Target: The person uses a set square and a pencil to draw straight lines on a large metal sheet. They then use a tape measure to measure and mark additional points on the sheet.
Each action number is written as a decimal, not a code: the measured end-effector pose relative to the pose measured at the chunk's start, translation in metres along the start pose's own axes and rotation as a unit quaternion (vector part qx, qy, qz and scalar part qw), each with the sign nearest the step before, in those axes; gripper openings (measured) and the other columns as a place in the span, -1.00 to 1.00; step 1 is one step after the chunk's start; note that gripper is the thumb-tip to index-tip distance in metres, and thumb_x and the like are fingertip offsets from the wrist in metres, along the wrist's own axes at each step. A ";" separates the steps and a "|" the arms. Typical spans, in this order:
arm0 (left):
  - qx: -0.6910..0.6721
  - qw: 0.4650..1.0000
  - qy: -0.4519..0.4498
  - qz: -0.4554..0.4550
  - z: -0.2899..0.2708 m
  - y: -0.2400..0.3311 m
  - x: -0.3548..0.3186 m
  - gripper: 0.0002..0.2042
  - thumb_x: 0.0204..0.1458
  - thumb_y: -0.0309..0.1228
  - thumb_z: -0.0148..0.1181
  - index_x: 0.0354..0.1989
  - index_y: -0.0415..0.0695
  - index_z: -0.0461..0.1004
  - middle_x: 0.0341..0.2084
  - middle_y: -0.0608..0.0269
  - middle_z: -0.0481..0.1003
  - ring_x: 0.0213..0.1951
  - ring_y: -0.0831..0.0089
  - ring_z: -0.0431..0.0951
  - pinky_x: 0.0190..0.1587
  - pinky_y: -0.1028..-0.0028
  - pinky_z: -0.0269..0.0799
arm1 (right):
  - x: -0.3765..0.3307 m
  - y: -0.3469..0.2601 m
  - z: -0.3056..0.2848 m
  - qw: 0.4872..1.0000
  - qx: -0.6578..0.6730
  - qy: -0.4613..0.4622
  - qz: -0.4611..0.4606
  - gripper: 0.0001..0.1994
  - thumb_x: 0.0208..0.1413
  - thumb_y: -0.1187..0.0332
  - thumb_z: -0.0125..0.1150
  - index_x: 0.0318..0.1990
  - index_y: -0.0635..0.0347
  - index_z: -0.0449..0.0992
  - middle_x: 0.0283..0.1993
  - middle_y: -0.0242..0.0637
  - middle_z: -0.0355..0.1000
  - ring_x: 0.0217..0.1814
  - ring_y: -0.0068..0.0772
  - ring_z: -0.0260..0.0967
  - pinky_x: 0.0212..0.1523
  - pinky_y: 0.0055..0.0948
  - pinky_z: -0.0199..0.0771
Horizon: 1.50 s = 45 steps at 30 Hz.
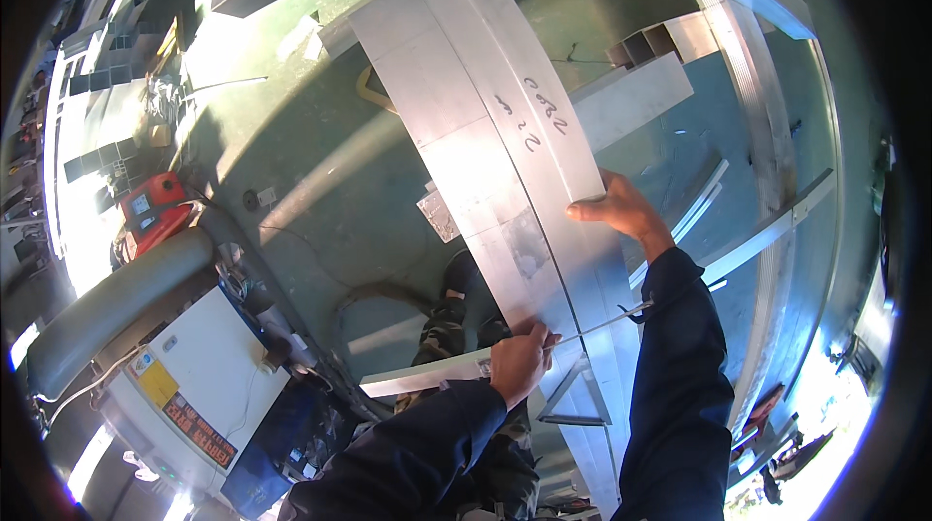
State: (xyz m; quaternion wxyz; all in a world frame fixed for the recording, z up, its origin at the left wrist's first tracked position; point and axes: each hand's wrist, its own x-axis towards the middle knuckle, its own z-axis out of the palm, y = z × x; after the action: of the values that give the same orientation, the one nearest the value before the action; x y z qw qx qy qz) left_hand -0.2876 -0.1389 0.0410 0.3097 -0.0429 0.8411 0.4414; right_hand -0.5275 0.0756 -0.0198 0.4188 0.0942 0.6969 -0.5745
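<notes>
A long, pale metal beam [485,152] runs from the far middle down toward me, with a lengthwise seam and dark handwritten marks on its face. My right hand [626,215] grips its right edge, thumb on the top face and fingers hidden over the side. Nearer me, my left hand [521,361] is closed in a pinch on a thin metal rod [604,324]. The rod lies across the beam and reaches past its right edge by my right sleeve; its exact kind is unclear. Just below it, an open triangular metal frame [575,397] rests on the beam.
At the left stands a white machine cabinet [209,366] with a thick grey hose [116,317] and a red device [155,210] beside it. A metal bar [422,375] juts left under my left hand. More metal profiles [767,239] lie at the right.
</notes>
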 end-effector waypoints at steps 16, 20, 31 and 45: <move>0.027 0.999 -0.023 0.006 0.008 -0.013 0.000 -0.82 0.39 -0.31 0.28 -0.28 -0.07 0.52 -0.58 0.30 0.66 -0.50 0.15 0.72 -0.44 0.14 0.54 | -0.021 0.005 0.024 0.993 -0.001 0.096 -0.063 -0.26 0.09 0.20 0.68 0.36 0.37 0.52 0.13 -0.15 0.67 0.13 -0.35 0.60 0.22 -0.32 0.56; 0.026 0.999 -0.016 0.012 0.006 -0.009 0.001 -0.85 0.36 -0.33 0.29 -0.26 -0.06 0.52 -0.57 0.29 0.67 -0.50 0.15 0.72 -0.43 0.14 0.54 | -0.023 0.003 0.026 0.993 0.025 0.097 -0.054 -0.28 0.11 0.21 0.66 0.35 0.41 0.52 0.13 -0.13 0.67 0.12 -0.34 0.61 0.21 -0.31 0.58; 0.023 0.999 -0.040 0.003 0.002 -0.008 0.002 -0.84 0.37 -0.30 0.27 -0.25 -0.06 0.52 -0.57 0.29 0.67 -0.51 0.14 0.71 -0.45 0.12 0.54 | -0.021 0.004 0.025 0.994 -0.008 0.105 -0.033 -0.29 0.12 0.19 0.67 0.33 0.43 0.54 0.12 -0.08 0.68 0.11 -0.31 0.62 0.20 -0.28 0.60; 0.041 0.999 -0.020 0.026 0.010 -0.014 0.001 -0.83 0.37 -0.28 0.29 -0.26 -0.05 0.52 -0.60 0.30 0.66 -0.55 0.12 0.70 -0.47 0.10 0.53 | -0.021 0.012 0.020 0.993 -0.062 0.097 -0.040 -0.34 0.24 0.07 0.57 0.33 0.36 0.56 0.11 -0.08 0.69 0.12 -0.22 0.63 0.18 -0.22 0.62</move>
State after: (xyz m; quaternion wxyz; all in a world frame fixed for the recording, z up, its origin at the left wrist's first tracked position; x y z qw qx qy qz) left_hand -0.2786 -0.1398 0.0259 0.3160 0.0002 0.8531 0.4152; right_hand -0.4967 0.0692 -0.0137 0.3313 0.0952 0.7715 -0.5347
